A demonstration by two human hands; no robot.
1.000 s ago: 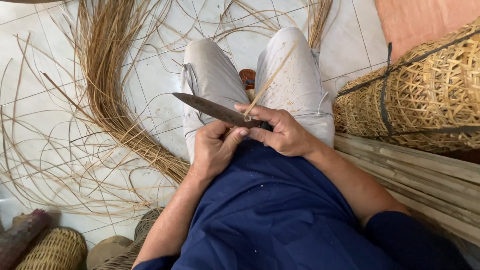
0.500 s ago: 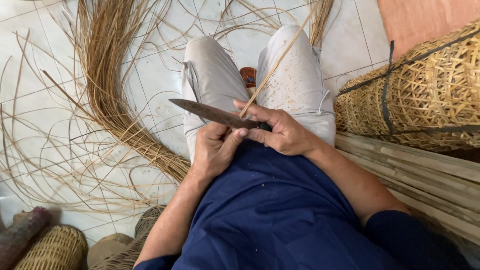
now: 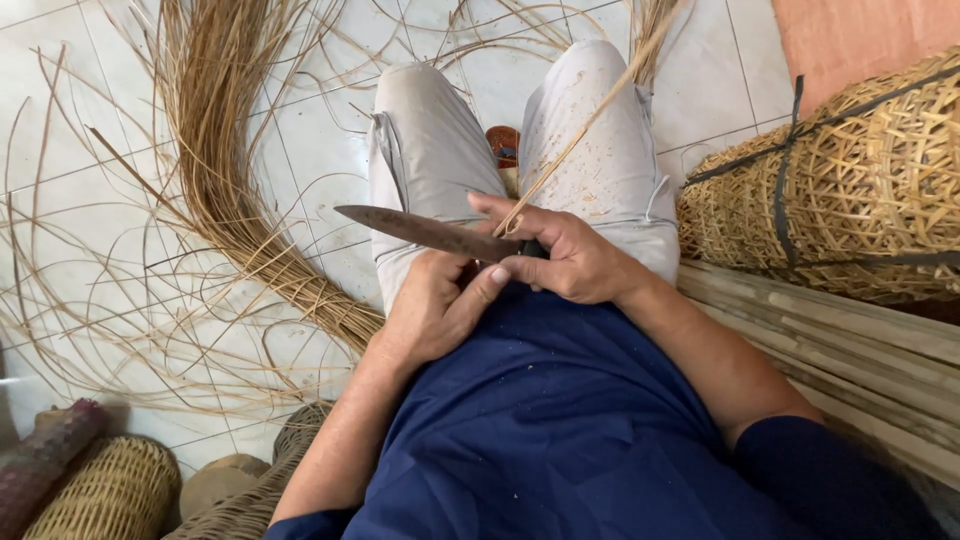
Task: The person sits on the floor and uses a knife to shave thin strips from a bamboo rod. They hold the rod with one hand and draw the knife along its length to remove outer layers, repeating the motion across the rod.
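Since the earlier frame, our cane strip [image 3: 590, 115] has swung upright; right hand [image 3: 570, 260] clasps knife [image 3: 420, 230], left hand [image 3: 435, 305] pinches strip beneath its blade.

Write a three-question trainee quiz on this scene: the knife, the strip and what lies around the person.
1. True or false: the knife points toward the person's left side.
2. Which hand closes on the knife's handle: left hand or right hand?
3. Multiple choice: what sits at the person's right side? A) a woven basket bound with dark bands, B) a metal bucket, C) a stack of plates.

Key
1. True; the blade runs left over the left thigh.
2. The right hand; the left hand's thumb presses up by the blade where the strip crosses it.
3. A; the loose fibre bundle lies on the tiled floor on the other side.
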